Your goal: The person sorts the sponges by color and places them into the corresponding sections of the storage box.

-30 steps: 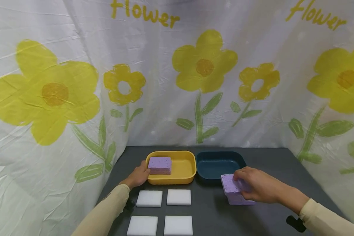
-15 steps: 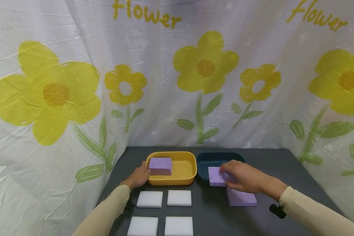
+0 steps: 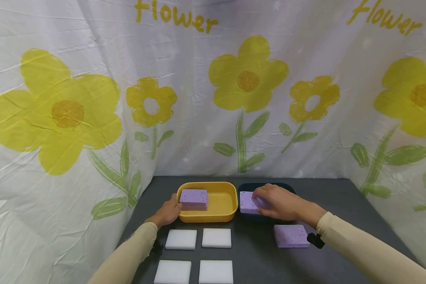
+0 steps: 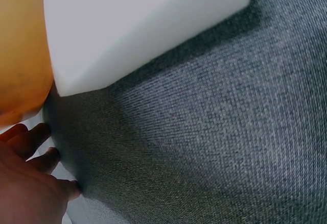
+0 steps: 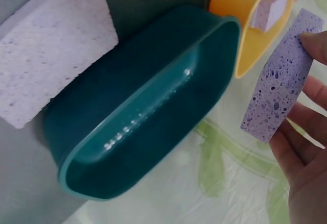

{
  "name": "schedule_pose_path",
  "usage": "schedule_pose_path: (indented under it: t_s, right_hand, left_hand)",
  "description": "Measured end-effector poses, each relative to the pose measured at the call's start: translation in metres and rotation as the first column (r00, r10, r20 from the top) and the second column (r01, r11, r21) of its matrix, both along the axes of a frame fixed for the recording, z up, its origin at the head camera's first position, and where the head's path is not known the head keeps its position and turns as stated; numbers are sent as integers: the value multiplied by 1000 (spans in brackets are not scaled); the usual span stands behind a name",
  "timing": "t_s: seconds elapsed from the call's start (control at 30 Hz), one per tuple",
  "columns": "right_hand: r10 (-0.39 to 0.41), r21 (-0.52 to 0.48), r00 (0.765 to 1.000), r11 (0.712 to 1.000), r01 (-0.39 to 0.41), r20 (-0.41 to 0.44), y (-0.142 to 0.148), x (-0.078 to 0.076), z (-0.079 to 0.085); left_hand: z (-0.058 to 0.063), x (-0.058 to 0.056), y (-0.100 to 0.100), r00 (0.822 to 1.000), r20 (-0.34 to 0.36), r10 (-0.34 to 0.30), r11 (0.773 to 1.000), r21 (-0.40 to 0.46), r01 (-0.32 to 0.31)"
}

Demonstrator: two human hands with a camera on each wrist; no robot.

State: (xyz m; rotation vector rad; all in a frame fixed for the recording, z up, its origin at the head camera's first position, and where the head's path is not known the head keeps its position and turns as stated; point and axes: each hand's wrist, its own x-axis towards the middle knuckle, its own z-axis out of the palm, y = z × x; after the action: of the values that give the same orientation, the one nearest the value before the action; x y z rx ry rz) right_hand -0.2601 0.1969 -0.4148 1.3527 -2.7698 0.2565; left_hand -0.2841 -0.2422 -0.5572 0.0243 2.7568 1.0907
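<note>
My right hand [image 3: 282, 201] pinches a purple speckled sponge [image 3: 247, 202] over the dark teal tray [image 3: 245, 186]. In the right wrist view, the thumb is on one side of this sponge [image 5: 278, 81] and the fingers are on the other. My left hand [image 3: 167, 211] touches the left side of the yellow tray [image 3: 221, 197]; in the left wrist view its fingers [image 4: 36, 137] lie by the tray's outer wall, not wrapped round anything visible. Stacked purple sponges [image 3: 193, 199] sit at the left inside the yellow tray. Another purple sponge [image 3: 292, 236] lies on the table, front right.
Several white sponge blocks [image 3: 181, 239] lie in two rows in front of the yellow tray. The trays stand side by side near the back edge of the dark table [image 3: 252, 252]. A white curtain [image 3: 198, 157] printed with flowers hangs behind and at both sides.
My right hand has lifted the upper sponge off the lower one and carried it left and away from me, over the teal tray. The lower sponge stays behind. My left hand has not moved.
</note>
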Motion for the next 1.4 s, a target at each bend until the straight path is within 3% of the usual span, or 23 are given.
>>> schedule_pose_path:
  t_s: [0.17,0.43,1.13,1.4]
  right_hand:
    - [31,1,999,1000,-31,-39,-11,-10,-2]
    - [14,25,998,1000,-13,-62,-30,-25,-1]
    - [-16,73,1000,997,15,4,-85,-64,-19]
    - [-22,111,999,994,18,27,-106,-68,-28]
  left_hand:
    - [-1,0,0,1000,9,8,1000,11,-8]
    - [0,1,1,1000,11,19,1000,1,-19]
    - [3,2,1,1000,7,17,1000,23,-17]
    - [1,2,0,1000,18,16,1000,22,-16]
